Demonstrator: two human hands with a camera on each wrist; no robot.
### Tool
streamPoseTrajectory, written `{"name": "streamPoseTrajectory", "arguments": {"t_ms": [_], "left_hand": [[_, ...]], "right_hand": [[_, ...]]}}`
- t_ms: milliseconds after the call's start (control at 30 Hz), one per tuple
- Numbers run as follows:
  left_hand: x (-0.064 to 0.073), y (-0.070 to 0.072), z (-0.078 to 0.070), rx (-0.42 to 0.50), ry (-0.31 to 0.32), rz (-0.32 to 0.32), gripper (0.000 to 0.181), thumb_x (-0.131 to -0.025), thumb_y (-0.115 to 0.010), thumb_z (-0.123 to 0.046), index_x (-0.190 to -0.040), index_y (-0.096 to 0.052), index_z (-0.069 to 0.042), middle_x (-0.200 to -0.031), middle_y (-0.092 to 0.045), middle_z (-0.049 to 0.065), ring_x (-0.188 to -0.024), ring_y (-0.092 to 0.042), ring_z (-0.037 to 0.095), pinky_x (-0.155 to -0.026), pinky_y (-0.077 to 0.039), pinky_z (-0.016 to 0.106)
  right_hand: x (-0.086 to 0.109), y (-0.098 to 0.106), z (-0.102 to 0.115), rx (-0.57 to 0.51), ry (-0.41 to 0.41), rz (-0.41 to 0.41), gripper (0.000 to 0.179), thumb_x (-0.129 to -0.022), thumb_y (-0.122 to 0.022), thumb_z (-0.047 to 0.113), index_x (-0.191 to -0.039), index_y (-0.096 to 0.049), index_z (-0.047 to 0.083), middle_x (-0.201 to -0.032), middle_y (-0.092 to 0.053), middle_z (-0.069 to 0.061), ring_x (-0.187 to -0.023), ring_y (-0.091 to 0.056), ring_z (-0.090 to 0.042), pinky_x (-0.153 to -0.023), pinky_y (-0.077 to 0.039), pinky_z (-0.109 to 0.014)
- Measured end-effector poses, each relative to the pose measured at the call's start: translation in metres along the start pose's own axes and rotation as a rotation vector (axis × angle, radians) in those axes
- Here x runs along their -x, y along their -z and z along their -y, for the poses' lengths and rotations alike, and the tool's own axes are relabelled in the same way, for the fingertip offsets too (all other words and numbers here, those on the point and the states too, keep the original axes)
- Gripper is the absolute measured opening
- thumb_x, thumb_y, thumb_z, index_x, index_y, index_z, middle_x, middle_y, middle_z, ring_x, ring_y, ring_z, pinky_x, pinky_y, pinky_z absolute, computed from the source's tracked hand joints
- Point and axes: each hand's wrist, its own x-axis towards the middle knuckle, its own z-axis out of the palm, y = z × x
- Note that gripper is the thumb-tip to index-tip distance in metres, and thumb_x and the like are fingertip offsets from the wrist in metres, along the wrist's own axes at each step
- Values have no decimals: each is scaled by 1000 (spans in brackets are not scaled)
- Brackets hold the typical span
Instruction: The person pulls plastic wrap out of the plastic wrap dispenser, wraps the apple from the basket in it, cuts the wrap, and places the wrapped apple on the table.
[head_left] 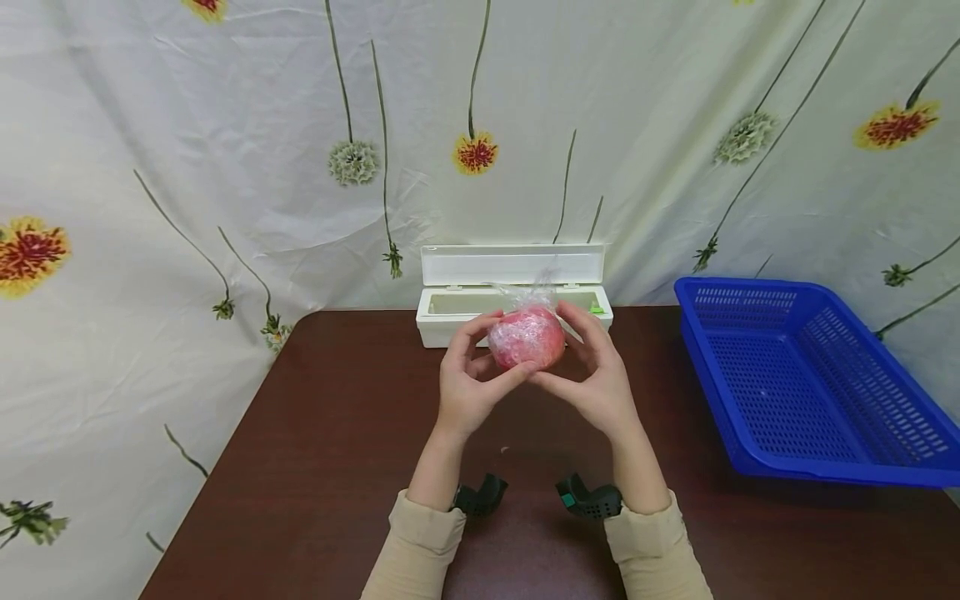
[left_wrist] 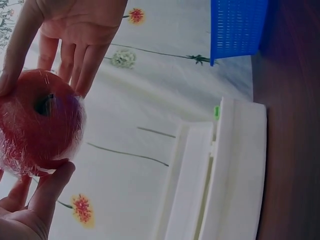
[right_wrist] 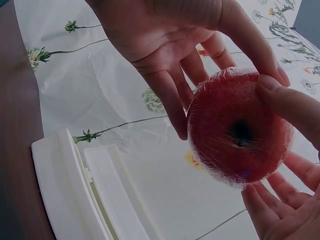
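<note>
A red apple (head_left: 527, 337) wrapped in clear cling film is held up above the table between both hands. My left hand (head_left: 467, 387) grips its left side, thumb below and fingers curled round it. My right hand (head_left: 598, 385) grips the right side the same way, and the two thumbs meet at the near side. Loose film (head_left: 542, 292) stands up from the far side of the apple. The left wrist view shows the apple (left_wrist: 42, 122) with its dark stem hollow visible through the film. In the right wrist view the film on the apple (right_wrist: 240, 127) looks wrinkled.
Behind the hands a long white cling film box (head_left: 442, 329) stands with its lid raised; a green piece (head_left: 596, 309) sits at its right end. A blue plastic basket (head_left: 757, 454) is on the right. The brown table (head_left: 315, 467) meets a flowered curtain (head_left: 300, 100).
</note>
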Motion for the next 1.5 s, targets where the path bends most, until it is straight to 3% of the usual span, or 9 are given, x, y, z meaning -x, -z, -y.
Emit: {"name": "streamPoseTrajectory", "arguments": {"t_ms": [167, 300, 467, 567, 667, 867, 1167, 1367, 1500], "left_hand": [[1, 1, 19, 40, -19, -17, 58, -72, -81, -3, -118, -47, 9, -128, -47, 26, -111, -53, 28, -84, -51, 36], [2, 0, 28, 83, -29, -6, 61, -75, -81, -15, -119, -45, 7, -130, -45, 23, -112, -52, 27, -86, -51, 36], [2, -2, 30, 115, -30, 6, 63, -76, -80, -18, -118, -41, 7, -131, -42, 27, -113, -50, 30, -86, -50, 36], [3, -4, 29, 130, -23, 11, 62, -75, -80, -16, -117, -40, 7, -131, -40, 28, -113, -50, 30, -87, -50, 37], [3, -5, 30, 134, -16, 19, 63, -75, -80, -18, -117, -40, 6, -132, -41, 24, -113, -50, 30, -87, -50, 38], [3, -5, 32, 132, 2, 38, 66, -75, -81, -23, -117, -39, 6, -133, -43, 19, -113, -51, 31, -89, -48, 38], [1, -1, 27, 46, 62, 73, 59, -71, -75, 11, -121, -42, 7, -133, -46, 20, -117, -50, 30, -95, -44, 41], [-1, -1, 8, -59, 51, 128, 66, -69, -76, 13, -125, -41, 13, -127, -48, 26, -117, -49, 34, -95, -42, 49], [-1, 0, 2, -113, 53, 167, 68, -69, -77, 10, -126, -39, 13, -126, -48, 26, -118, -48, 36, -95, -43, 50]], "right_hand": [[1, 2, -2, -32, -68, 9, 85, -66, -75, -17, -141, -37, -2, -142, -39, -17, -129, -40, -26, -101, -38, -28], [2, 5, -3, -99, -179, 53, 87, -72, -74, -12, -145, -30, 3, -147, -34, -11, -129, -40, -27, -98, -40, -25], [2, 8, -6, -215, -308, 108, 85, -83, -73, 16, -149, -21, 5, -151, -25, -14, -128, -41, -32, -92, -45, -25], [2, 8, -8, -255, -351, 100, 83, -86, -69, 32, -148, -22, 2, -146, -31, -21, -122, -47, -28, -90, -47, -26], [2, 6, -9, -277, -367, 82, 79, -88, -65, 37, -144, -28, -2, -136, -42, -27, -110, -56, -19, -87, -49, -27], [2, 5, -10, -307, -375, 60, 72, -88, -65, 35, -140, -34, -5, -123, -50, -28, -97, -61, -12, -83, -51, -29], [1, 9, -9, -284, -419, 33, 60, -90, -63, 13, -141, -35, -1, -125, -49, -25, -103, -58, -17, -83, -51, -29], [0, 12, -10, -248, -422, 46, 65, -87, -63, 1, -144, -33, 5, -137, -43, -17, -116, -51, -27, -86, -50, -30], [1, 14, -10, -247, -417, 52, 69, -84, -66, 0, -144, -34, 7, -135, -45, -16, -111, -54, -26, -83, -51, -32]]}}
